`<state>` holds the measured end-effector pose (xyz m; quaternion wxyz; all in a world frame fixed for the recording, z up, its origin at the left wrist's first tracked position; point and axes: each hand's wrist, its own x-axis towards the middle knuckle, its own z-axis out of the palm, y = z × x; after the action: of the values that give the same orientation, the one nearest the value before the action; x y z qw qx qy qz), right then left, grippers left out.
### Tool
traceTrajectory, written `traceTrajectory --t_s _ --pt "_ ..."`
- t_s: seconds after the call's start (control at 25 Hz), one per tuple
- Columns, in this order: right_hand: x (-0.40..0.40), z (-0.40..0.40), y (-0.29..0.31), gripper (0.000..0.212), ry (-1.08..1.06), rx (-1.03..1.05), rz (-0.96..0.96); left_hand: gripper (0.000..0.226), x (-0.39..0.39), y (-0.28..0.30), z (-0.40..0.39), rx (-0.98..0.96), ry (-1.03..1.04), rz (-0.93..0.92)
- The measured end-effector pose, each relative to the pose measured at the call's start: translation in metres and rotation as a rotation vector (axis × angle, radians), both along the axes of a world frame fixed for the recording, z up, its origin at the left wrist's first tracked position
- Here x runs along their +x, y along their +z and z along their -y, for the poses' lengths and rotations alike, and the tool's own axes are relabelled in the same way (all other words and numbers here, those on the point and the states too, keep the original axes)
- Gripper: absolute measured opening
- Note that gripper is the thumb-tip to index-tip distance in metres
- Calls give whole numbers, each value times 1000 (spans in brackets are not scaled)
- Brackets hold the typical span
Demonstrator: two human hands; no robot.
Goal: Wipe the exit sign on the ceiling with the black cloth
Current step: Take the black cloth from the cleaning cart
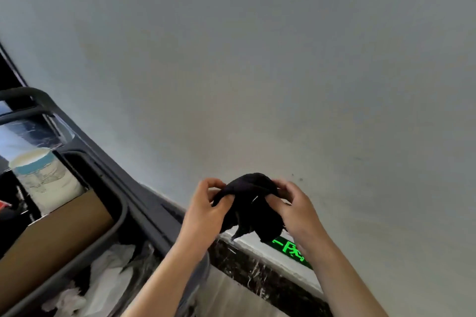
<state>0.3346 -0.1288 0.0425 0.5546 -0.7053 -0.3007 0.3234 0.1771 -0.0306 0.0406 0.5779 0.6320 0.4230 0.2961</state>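
A crumpled black cloth hangs between both my hands in front of a pale grey wall. My left hand pinches its left edge and my right hand pinches its right edge. Just below the cloth, low on the wall above a dark marble skirting, glows a green exit sign with a running figure. My right forearm covers the sign's right part. The cloth hangs just above the sign; whether they touch I cannot tell.
At the left stands a grey cleaning cart with a brown cardboard sheet, a white and blue tub and white bags inside. Dark marble skirting runs along the wall's foot.
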Motion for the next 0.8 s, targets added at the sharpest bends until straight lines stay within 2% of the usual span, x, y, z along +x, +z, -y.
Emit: traceTrajectory --t_s 0.08,0.2,0.48,0.72,0.8 --pt "13 35 1 20 -165 59 -104 10 39 0 34 -62 -108 15" --pt "34 85 -1 18 -331 97 -160 7 82 -4 80 -171 -226 54" --pt "79 171 -9 20 -473 130 -218 33 131 -3 142 -357 -370 91" --pt "95 190 -17 16 -493 106 -136 18 155 -15 150 -193 -433 -2" --pt "100 188 -25 20 -475 57 -72 17 167 -23 144 -206 -429 -24"
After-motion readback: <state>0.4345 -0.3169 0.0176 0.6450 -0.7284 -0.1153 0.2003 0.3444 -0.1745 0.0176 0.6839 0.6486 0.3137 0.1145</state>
